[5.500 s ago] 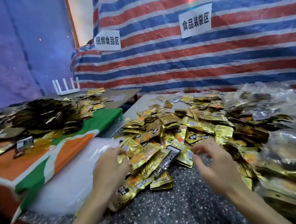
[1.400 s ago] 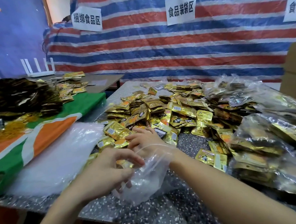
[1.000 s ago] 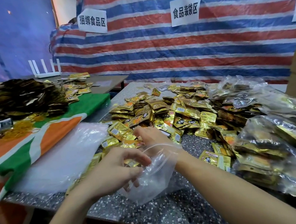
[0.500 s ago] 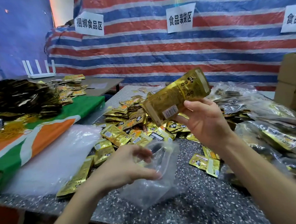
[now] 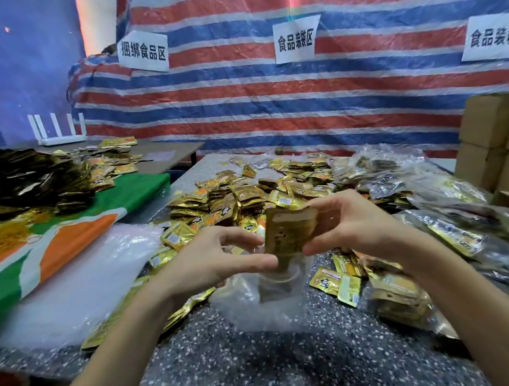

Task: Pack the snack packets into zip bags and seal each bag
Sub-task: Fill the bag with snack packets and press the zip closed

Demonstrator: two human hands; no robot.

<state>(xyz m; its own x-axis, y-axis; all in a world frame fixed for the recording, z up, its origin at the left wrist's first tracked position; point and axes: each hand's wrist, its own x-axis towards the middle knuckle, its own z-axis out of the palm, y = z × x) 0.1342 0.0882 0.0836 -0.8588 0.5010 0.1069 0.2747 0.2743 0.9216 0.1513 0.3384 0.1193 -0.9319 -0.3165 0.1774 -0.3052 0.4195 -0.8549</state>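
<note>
Snack packets (image 5: 288, 233) in a gold stack stand upright at the middle of the scene. The right hand (image 5: 353, 227) grips them from the right, fingers curled over the top and thumb low on the side. The stack's lower end is inside the mouth of a clear zip bag (image 5: 267, 303) that stands on the speckled table (image 5: 263, 363) near its near edge. The left hand (image 5: 210, 259) pinches the bag's rim on the left with curved fingers and thumb, and the thumb hides part of the opening. Just right of the bag lie a few stray packets (image 5: 336, 281), close to the right forearm. Behind both hands a loose heap (image 5: 247, 196) of gold packets spreads toward the far edge. Filled bags (image 5: 455, 220) crowd the right side, with cardboard boxes (image 5: 496, 138) beyond them. To the left lies a sheaf of empty clear bags (image 5: 79, 287). Beside it a green, orange and white cloth (image 5: 64, 236) carries a dark pile (image 5: 22, 181) of packets. A white router (image 5: 57, 131) stands far left, before a striped tarp (image 5: 269, 104) bearing paper signs (image 5: 294, 39).
</note>
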